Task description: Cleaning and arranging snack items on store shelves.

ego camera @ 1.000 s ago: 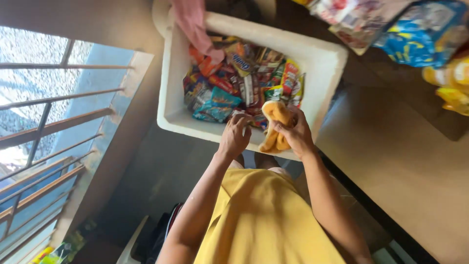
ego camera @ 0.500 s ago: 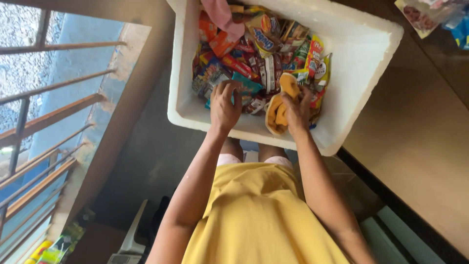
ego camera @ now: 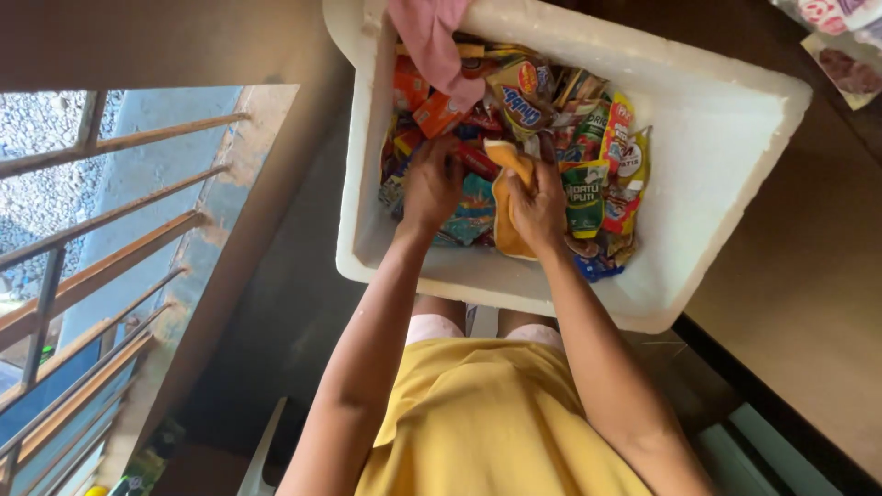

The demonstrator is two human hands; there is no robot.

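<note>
right hand (ego camera: 537, 207) clamped on orange packet (ego camera: 507, 207) | left hand (ego camera: 430, 184) spread flat on snack packets (ego camera: 588, 138) | white foam box (ego camera: 717, 165) full, sorting barely begun

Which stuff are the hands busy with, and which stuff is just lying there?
Busy with:
- white foam box
- snack packets piled inside it
- orange cloth, held by the right hand
- left hand, resting on the packets

Just lying there:
- pink cloth draped over the box rim
- packets on the brown counter
- window bars
</note>
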